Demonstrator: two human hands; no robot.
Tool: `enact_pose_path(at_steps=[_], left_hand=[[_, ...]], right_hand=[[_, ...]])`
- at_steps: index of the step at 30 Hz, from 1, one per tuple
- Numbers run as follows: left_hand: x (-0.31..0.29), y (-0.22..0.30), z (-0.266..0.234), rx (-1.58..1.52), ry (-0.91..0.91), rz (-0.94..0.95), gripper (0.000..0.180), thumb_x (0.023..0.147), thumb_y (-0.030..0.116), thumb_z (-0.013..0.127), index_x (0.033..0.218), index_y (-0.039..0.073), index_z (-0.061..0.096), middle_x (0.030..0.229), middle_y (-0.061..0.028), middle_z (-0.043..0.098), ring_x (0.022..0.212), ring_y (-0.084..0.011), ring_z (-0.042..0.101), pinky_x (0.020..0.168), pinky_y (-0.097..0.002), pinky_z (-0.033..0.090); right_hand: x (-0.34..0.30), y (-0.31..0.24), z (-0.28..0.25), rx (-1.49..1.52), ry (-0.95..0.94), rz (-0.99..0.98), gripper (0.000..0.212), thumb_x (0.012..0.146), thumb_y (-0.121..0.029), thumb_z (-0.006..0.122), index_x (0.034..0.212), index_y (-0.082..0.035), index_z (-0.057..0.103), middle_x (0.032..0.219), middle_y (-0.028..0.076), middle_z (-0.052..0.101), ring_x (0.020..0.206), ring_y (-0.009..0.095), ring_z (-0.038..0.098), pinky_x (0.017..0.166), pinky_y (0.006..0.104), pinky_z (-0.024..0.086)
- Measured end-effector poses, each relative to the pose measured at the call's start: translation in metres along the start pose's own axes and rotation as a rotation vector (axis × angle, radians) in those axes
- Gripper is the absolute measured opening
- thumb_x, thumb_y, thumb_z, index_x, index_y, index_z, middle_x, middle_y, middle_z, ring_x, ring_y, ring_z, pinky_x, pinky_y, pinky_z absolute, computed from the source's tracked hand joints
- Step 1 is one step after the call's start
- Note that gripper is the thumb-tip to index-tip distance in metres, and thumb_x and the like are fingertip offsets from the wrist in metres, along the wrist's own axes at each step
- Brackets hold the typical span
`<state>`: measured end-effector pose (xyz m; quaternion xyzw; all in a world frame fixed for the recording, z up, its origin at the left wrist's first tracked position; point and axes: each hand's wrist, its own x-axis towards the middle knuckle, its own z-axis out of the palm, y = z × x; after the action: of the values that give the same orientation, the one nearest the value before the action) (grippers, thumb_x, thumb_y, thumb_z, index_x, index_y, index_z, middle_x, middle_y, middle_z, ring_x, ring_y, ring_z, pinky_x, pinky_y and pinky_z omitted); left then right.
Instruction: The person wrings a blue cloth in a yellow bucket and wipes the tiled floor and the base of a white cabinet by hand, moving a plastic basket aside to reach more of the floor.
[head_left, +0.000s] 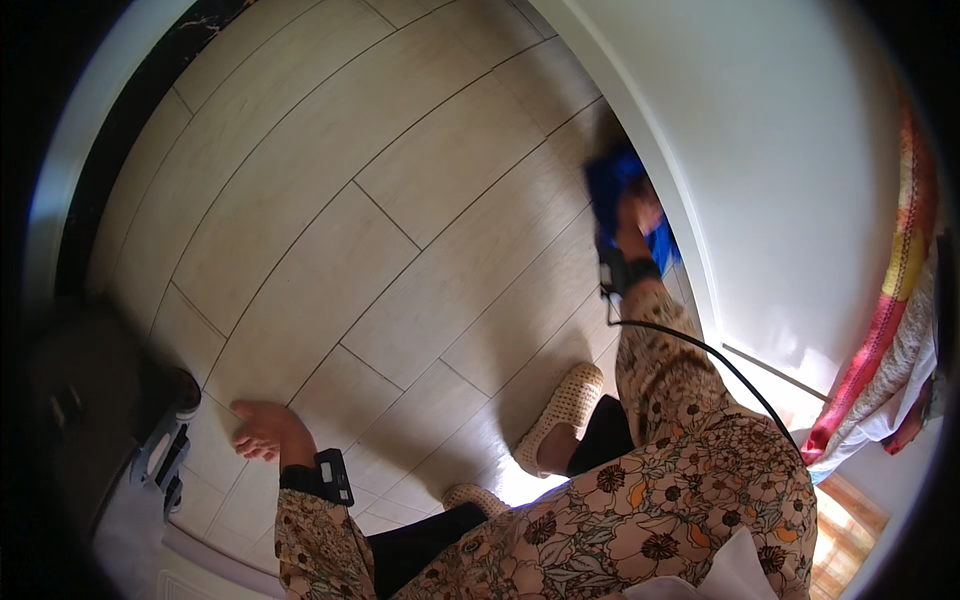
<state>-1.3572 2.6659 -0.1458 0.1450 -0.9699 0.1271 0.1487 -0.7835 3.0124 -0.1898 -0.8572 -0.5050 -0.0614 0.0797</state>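
Note:
A bright blue cloth [608, 190] is bunched low beside the white door-like panel [770, 180], blurred by motion. My right hand [640, 208] is closed on this cloth, its arm stretched forward along the panel's edge. Part of the cloth goes out of sight behind that edge. On the left, my left hand [270, 430] hangs over the tiled floor [390, 300], its fingers loosely bent and apart, with nothing in them. A dark band with a small device [333, 477] circles my left wrist, and a similar black band [630, 272] sits on the right one.
A dark wheeled thing, perhaps a suitcase [85, 400], stands at the left near my left hand. Colourful fabrics [885, 330] hang at the right beyond the panel. From my right wrist a black cable [720, 355] trails back. My woven shoe [560, 415] rests on the floor.

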Motion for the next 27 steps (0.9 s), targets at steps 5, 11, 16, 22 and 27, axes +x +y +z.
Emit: enact_pose_path(at_steps=[5, 11, 16, 22, 27], left_hand=[[-0.009, 0.001, -0.011, -0.024, 0.031, -0.002, 0.070, 0.085, 0.061, 0.036, 0.109, -0.005, 0.042, 0.111, -0.0190, 0.044, 0.105, -0.0322, 0.046, 0.083, -0.0452, 0.039], [-0.025, 0.010, 0.033, -0.027, 0.003, -0.031, 0.075, 0.084, 0.063, 0.038, 0.117, -0.003, 0.041, 0.117, -0.0186, 0.045, 0.109, -0.0327, 0.046, 0.085, -0.0493, 0.038], [0.025, 0.004, 0.104, -0.082, -0.153, -0.121, 0.088, 0.077, 0.072, 0.041, 0.134, 0.005, 0.031, 0.145, -0.0203, 0.022, 0.135, -0.0377, 0.017, 0.098, -0.0620, 0.020], [0.001, 0.040, 0.011, -0.398, -0.781, 0.529, 0.094, 0.077, 0.051, 0.061, 0.142, 0.003, 0.014, 0.149, -0.0194, 0.009, 0.138, -0.0345, 0.006, 0.110, -0.0472, 0.012], [0.025, -0.028, 0.017, -0.701, -0.739, 0.612, 0.080, 0.076, 0.025, 0.069, 0.140, 0.006, 0.025, 0.142, -0.0206, 0.028, 0.132, -0.0324, 0.028, 0.106, -0.0400, 0.027]], right_hand=[[-0.112, -0.226, -0.059, 0.263, -0.126, -0.709, 0.041, 0.078, -0.028, 0.054, 0.116, -0.015, 0.054, 0.132, 0.011, 0.042, 0.126, 0.039, 0.031, 0.099, 0.0581, 0.027], [-0.308, -0.153, -0.137, 0.481, -0.663, -1.503, 0.052, 0.081, -0.044, 0.056, 0.127, -0.021, 0.049, 0.138, 0.005, 0.039, 0.133, 0.028, 0.027, 0.106, 0.0523, 0.020], [-0.171, -0.097, -0.078, 0.319, -0.425, -1.334, 0.051, 0.081, -0.036, 0.058, 0.125, -0.012, 0.049, 0.131, 0.012, 0.045, 0.123, 0.031, 0.039, 0.102, 0.0486, 0.028], [-0.041, -0.220, 0.034, -0.080, 0.057, -0.577, 0.042, 0.086, -0.040, 0.048, 0.117, -0.013, 0.053, 0.127, 0.009, 0.048, 0.116, 0.034, 0.042, 0.089, 0.0532, 0.036], [-0.255, -0.426, 0.003, 0.300, -0.198, -1.221, 0.033, 0.079, -0.033, 0.055, 0.102, -0.010, 0.061, 0.115, 0.013, 0.054, 0.115, 0.036, 0.043, 0.089, 0.0526, 0.035]])
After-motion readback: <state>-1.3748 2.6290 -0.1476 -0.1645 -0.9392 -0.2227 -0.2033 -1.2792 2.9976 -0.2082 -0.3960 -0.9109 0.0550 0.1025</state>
